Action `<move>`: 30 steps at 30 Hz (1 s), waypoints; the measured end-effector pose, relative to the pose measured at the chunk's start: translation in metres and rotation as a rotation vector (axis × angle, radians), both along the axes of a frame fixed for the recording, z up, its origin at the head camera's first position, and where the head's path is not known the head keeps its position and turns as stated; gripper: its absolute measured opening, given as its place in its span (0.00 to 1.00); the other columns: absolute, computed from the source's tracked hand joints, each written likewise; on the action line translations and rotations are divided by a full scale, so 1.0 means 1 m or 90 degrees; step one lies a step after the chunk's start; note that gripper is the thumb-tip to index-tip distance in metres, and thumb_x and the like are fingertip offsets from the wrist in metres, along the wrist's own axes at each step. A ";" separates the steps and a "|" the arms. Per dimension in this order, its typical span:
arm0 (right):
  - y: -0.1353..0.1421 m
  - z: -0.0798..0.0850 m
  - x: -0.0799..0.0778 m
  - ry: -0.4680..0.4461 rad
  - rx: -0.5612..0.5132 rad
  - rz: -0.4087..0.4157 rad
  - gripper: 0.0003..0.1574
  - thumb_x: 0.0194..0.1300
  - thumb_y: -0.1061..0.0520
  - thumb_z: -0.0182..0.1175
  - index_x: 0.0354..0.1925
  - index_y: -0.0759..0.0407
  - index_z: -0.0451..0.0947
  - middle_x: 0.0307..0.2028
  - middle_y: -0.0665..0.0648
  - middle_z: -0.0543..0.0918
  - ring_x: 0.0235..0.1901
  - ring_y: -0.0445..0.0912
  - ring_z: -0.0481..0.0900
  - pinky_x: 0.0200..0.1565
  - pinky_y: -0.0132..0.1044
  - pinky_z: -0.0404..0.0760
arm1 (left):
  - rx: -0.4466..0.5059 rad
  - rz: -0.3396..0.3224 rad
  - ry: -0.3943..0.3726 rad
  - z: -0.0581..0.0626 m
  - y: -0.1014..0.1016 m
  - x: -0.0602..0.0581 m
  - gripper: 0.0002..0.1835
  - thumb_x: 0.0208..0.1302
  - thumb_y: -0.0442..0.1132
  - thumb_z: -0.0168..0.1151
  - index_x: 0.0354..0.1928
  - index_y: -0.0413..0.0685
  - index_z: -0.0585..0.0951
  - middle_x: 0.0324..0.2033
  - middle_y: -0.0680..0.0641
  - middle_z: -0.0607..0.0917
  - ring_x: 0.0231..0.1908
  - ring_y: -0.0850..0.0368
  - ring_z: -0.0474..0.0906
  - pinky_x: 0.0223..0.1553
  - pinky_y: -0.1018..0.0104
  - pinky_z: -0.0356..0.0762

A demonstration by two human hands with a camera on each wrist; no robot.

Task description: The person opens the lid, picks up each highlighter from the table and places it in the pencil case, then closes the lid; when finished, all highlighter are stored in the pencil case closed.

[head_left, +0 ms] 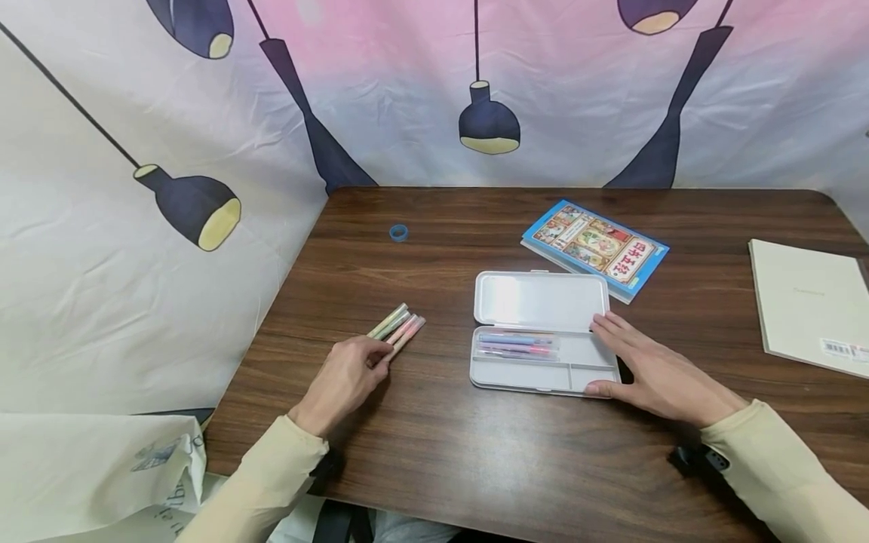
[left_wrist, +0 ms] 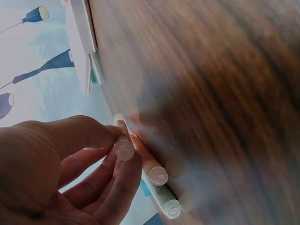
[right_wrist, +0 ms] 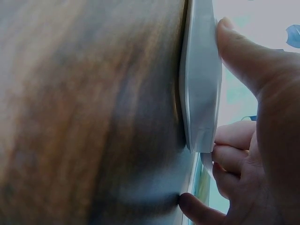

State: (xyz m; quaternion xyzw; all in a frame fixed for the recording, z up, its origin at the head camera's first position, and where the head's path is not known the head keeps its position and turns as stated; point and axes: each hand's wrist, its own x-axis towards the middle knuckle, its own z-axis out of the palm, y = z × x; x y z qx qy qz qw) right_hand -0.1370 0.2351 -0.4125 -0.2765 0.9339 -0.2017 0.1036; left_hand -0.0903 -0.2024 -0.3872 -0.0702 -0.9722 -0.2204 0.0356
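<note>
My left hand [head_left: 348,378] is at the left of the table, where thumb and fingertips pinch the end of a slim pink marker [left_wrist: 124,149]. Close against it lie an orange-pink marker [left_wrist: 158,175] and a green marker [left_wrist: 171,207]. In the head view these pastel markers fan out beyond my fingers. An unfolded white pencil case [head_left: 519,383] lies at the middle, with several pens [head_left: 516,345] in its rear compartment. My right hand [head_left: 655,369] rests along the case's right end, thumb at the near corner and fingers spread toward the hinge.
Behind the case lies a blue-edged book [head_left: 597,245], its corner close to the lid. A small blue tape ring [head_left: 398,233] sits at the back left. Far right, a pale notebook [head_left: 808,302] lies on the brown table [head_left: 434,452]. A patterned cloth [head_left: 407,136] hangs behind.
</note>
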 end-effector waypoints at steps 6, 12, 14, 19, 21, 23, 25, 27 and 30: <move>0.001 0.000 0.000 0.000 -0.002 -0.002 0.62 0.60 0.24 0.58 0.77 0.60 0.55 0.77 0.62 0.53 0.76 0.56 0.51 0.66 0.61 0.64 | 0.005 0.007 -0.009 0.002 0.001 -0.003 0.13 0.55 0.29 0.66 0.44 0.42 0.88 0.34 0.48 0.89 0.32 0.59 0.81 0.32 0.63 0.79; 0.000 0.000 -0.001 -0.009 -0.001 -0.003 0.63 0.60 0.23 0.58 0.77 0.60 0.55 0.77 0.62 0.53 0.76 0.57 0.51 0.67 0.61 0.63 | 0.041 -0.012 0.009 0.009 0.010 -0.006 0.16 0.55 0.29 0.65 0.46 0.44 0.88 0.36 0.49 0.88 0.31 0.59 0.79 0.32 0.66 0.78; 0.000 -0.001 -0.001 -0.009 -0.002 -0.003 0.63 0.60 0.23 0.58 0.77 0.60 0.55 0.77 0.62 0.53 0.76 0.57 0.50 0.67 0.61 0.63 | 0.057 -0.038 0.028 0.013 0.015 -0.008 0.15 0.55 0.28 0.65 0.46 0.43 0.88 0.36 0.48 0.88 0.32 0.61 0.80 0.32 0.67 0.79; 0.001 -0.001 -0.001 -0.003 -0.002 -0.005 0.63 0.60 0.23 0.58 0.77 0.59 0.54 0.77 0.61 0.53 0.76 0.56 0.50 0.67 0.60 0.63 | 0.076 -0.117 0.073 0.019 0.034 -0.019 0.13 0.56 0.26 0.64 0.43 0.43 0.88 0.35 0.49 0.87 0.32 0.63 0.81 0.33 0.69 0.82; 0.001 -0.001 -0.001 0.000 -0.004 -0.004 0.63 0.60 0.23 0.58 0.77 0.58 0.54 0.77 0.61 0.53 0.76 0.56 0.51 0.67 0.60 0.64 | 0.079 -0.142 0.083 0.021 0.043 -0.024 0.13 0.57 0.26 0.65 0.43 0.44 0.88 0.36 0.50 0.88 0.32 0.63 0.81 0.33 0.70 0.82; 0.001 -0.002 -0.001 0.001 -0.006 -0.004 0.63 0.60 0.23 0.58 0.77 0.58 0.54 0.77 0.61 0.53 0.76 0.56 0.51 0.67 0.60 0.64 | 0.081 -0.170 0.084 0.022 0.051 -0.029 0.13 0.57 0.26 0.65 0.43 0.44 0.88 0.37 0.50 0.88 0.33 0.63 0.82 0.34 0.71 0.83; 0.001 -0.003 -0.001 0.001 -0.005 -0.005 0.63 0.60 0.23 0.58 0.77 0.58 0.54 0.77 0.60 0.53 0.76 0.56 0.51 0.67 0.60 0.64 | 0.086 -0.206 0.078 0.021 0.059 -0.034 0.13 0.57 0.26 0.65 0.43 0.43 0.88 0.38 0.49 0.88 0.34 0.63 0.83 0.36 0.71 0.83; 0.001 -0.003 -0.001 0.002 -0.006 -0.005 0.62 0.60 0.23 0.58 0.77 0.58 0.53 0.77 0.60 0.53 0.76 0.56 0.51 0.67 0.60 0.64 | 0.077 -0.247 0.065 0.020 0.067 -0.039 0.13 0.57 0.26 0.65 0.43 0.43 0.88 0.38 0.50 0.88 0.35 0.63 0.83 0.37 0.71 0.83; 0.001 -0.004 -0.001 0.003 -0.008 -0.004 0.62 0.60 0.23 0.58 0.77 0.58 0.53 0.77 0.61 0.53 0.76 0.56 0.51 0.67 0.60 0.64 | 0.048 -0.299 0.053 0.018 0.078 -0.044 0.12 0.60 0.29 0.64 0.45 0.44 0.88 0.38 0.51 0.88 0.36 0.64 0.81 0.39 0.70 0.82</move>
